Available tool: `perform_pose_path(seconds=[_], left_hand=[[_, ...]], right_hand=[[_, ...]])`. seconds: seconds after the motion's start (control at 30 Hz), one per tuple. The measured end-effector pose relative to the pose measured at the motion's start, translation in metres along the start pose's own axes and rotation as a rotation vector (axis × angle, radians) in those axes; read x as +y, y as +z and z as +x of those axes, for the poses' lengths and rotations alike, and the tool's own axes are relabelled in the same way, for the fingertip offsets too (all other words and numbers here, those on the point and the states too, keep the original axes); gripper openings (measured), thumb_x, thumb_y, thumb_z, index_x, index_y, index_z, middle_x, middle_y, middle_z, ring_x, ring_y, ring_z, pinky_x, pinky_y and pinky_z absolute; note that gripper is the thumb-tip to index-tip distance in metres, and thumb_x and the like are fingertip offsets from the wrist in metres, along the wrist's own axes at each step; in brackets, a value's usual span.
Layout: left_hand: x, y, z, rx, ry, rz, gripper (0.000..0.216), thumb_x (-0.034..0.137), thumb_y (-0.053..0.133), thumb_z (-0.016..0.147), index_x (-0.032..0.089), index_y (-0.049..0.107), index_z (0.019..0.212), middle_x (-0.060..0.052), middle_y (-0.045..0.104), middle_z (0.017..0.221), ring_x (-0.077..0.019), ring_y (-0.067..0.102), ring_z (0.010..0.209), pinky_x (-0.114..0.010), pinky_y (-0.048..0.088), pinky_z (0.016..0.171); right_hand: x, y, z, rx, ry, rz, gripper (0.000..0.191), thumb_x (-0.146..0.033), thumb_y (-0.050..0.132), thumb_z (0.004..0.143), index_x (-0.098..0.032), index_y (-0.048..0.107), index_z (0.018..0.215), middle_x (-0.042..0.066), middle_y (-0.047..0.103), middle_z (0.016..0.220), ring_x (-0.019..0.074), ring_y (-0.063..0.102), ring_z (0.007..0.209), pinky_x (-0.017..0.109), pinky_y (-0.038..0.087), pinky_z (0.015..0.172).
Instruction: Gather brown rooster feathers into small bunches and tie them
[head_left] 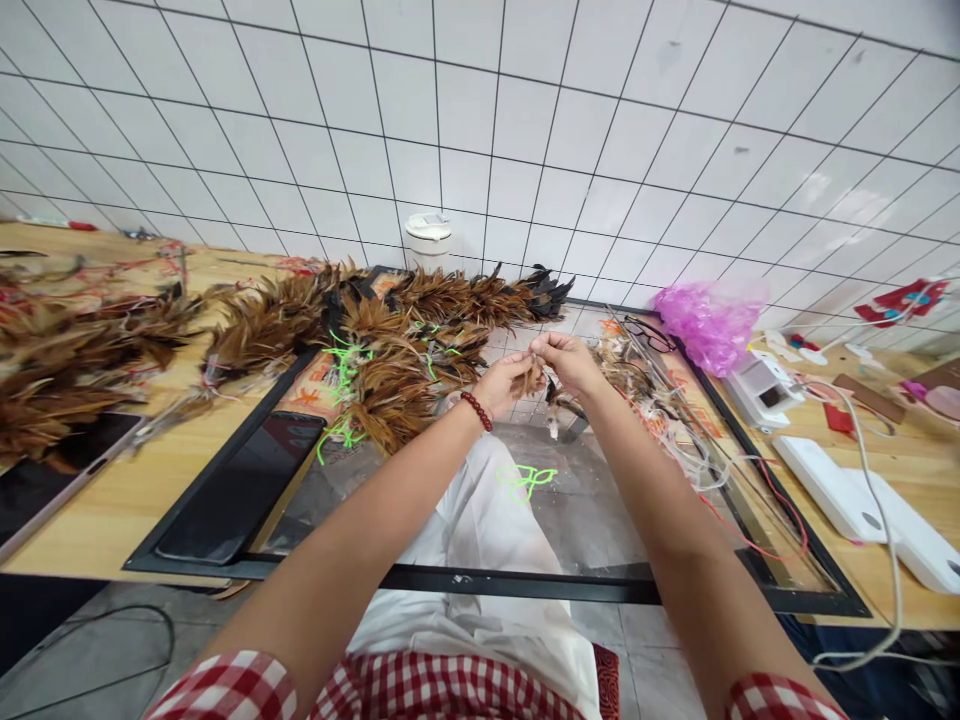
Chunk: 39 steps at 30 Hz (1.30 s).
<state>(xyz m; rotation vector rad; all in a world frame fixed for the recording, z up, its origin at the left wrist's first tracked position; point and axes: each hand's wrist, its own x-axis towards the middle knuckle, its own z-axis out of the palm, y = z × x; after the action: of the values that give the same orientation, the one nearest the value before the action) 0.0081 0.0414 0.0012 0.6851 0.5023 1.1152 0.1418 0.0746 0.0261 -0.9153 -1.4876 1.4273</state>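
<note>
Over the glass panel, my left hand (504, 384) is closed with its fingertips on a small brown feather (529, 380). My right hand (564, 360) pinches at the same feather, its thumb and forefinger close against the left fingertips. A dark feather with a pale tip (553, 420) hangs just below the right hand. To the left of both hands lie bundles of brown feathers (394, 400), some tied with bright green string (345, 365). A loose pile of small feathers (626, 365) sits to the right of my right hand.
Loose green string (527, 480) lies on the black-framed glass panel (517, 585). A phone (244, 485) rests at its left. Rightward are a pink plastic bag (705, 320), glasses (651, 335), and a white power strip (870, 505) with cables. A white canister (429, 240) stands by the tiled wall.
</note>
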Motion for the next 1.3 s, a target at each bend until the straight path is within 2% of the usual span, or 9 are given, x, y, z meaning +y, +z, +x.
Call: perform_pose_path(seconds=[0.17, 0.3, 0.47, 0.57, 0.77, 1.0, 1.17, 1.23, 1.3], left_hand=[[-0.002, 0.001, 0.003, 0.072, 0.022, 0.016, 0.023, 0.036, 0.065, 0.083, 0.013, 0.064, 0.083, -0.005, 0.064, 0.069, -0.014, 0.062, 0.061, -0.028, 0.05, 0.065], [-0.006, -0.002, 0.007, 0.135, 0.112, 0.077, 0.023, 0.028, 0.072, 0.078, 0.012, 0.059, 0.067, 0.001, 0.054, 0.056, -0.0085, 0.055, 0.053, -0.023, 0.047, 0.063], [-0.001, -0.003, 0.005, 0.114, 0.127, 0.026, 0.017, 0.02, 0.068, 0.08, 0.012, 0.06, 0.067, 0.003, 0.047, 0.051, -0.0071, 0.049, 0.051, -0.021, 0.045, 0.061], [0.0, -0.002, 0.004, 0.138, 0.129, 0.028, 0.016, 0.019, 0.066, 0.081, 0.011, 0.06, 0.068, 0.003, 0.046, 0.051, -0.0072, 0.05, 0.051, -0.021, 0.044, 0.06], [-0.004, -0.002, 0.006, 0.173, 0.177, 0.104, 0.024, 0.02, 0.066, 0.081, 0.012, 0.055, 0.06, 0.002, 0.049, 0.051, -0.007, 0.05, 0.05, -0.021, 0.043, 0.058], [0.001, 0.0, 0.009, 0.082, 0.157, 0.25, 0.021, 0.029, 0.075, 0.074, 0.011, 0.065, 0.073, -0.003, 0.065, 0.067, -0.008, 0.055, 0.055, -0.022, 0.043, 0.058], [0.01, 0.003, 0.012, 0.162, 0.296, 0.087, 0.023, 0.034, 0.074, 0.075, 0.013, 0.064, 0.072, -0.002, 0.063, 0.07, -0.0088, 0.056, 0.06, -0.024, 0.044, 0.062], [0.014, 0.003, 0.014, 0.249, 0.373, 0.043, 0.021, 0.032, 0.073, 0.077, 0.013, 0.064, 0.072, -0.002, 0.065, 0.077, -0.0079, 0.056, 0.062, -0.023, 0.044, 0.064], [0.017, 0.002, 0.016, 0.324, 0.425, 0.027, 0.019, 0.028, 0.072, 0.078, 0.013, 0.063, 0.07, -0.002, 0.066, 0.081, -0.0073, 0.057, 0.066, -0.022, 0.044, 0.066]], right_hand=[[0.001, 0.004, 0.0, 0.107, -0.078, -0.078, 0.043, -0.057, 0.077, 0.061, -0.02, 0.059, 0.069, -0.005, 0.051, 0.048, 0.0097, 0.044, 0.041, 0.023, 0.034, 0.039], [0.001, 0.009, 0.0, 0.13, -0.12, -0.106, 0.042, -0.058, 0.077, 0.061, -0.02, 0.059, 0.066, -0.003, 0.055, 0.055, 0.0109, 0.049, 0.049, 0.025, 0.039, 0.046], [0.007, 0.005, 0.006, 0.168, -0.09, -0.004, 0.044, -0.059, 0.074, 0.063, -0.017, 0.069, 0.078, -0.006, 0.044, 0.051, 0.0067, 0.036, 0.048, 0.022, 0.031, 0.046], [0.007, 0.004, 0.006, 0.114, -0.043, 0.03, 0.047, -0.057, 0.077, 0.06, -0.017, 0.071, 0.083, -0.006, 0.047, 0.053, 0.0064, 0.037, 0.049, 0.022, 0.032, 0.048], [0.001, 0.011, 0.001, 0.108, -0.07, -0.038, 0.039, -0.052, 0.081, 0.056, -0.018, 0.064, 0.066, -0.002, 0.06, 0.057, 0.0109, 0.053, 0.052, 0.025, 0.042, 0.051], [-0.013, 0.011, -0.001, 0.142, -0.158, -0.061, 0.037, -0.048, 0.08, 0.058, -0.018, 0.058, 0.06, -0.004, 0.053, 0.05, 0.0104, 0.049, 0.043, 0.026, 0.039, 0.046], [-0.015, 0.009, 0.001, 0.269, -0.126, -0.075, 0.034, -0.05, 0.069, 0.068, -0.018, 0.062, 0.073, -0.005, 0.052, 0.056, 0.0075, 0.042, 0.048, 0.023, 0.036, 0.05], [-0.017, 0.001, -0.001, 0.198, -0.067, -0.253, 0.028, -0.044, 0.07, 0.067, -0.017, 0.064, 0.074, -0.004, 0.055, 0.058, 0.0077, 0.043, 0.051, 0.022, 0.036, 0.052], [-0.021, -0.007, -0.005, -0.044, 0.008, -0.525, 0.018, -0.032, 0.072, 0.064, -0.016, 0.067, 0.071, -0.002, 0.062, 0.064, 0.0096, 0.05, 0.057, 0.023, 0.039, 0.057]])
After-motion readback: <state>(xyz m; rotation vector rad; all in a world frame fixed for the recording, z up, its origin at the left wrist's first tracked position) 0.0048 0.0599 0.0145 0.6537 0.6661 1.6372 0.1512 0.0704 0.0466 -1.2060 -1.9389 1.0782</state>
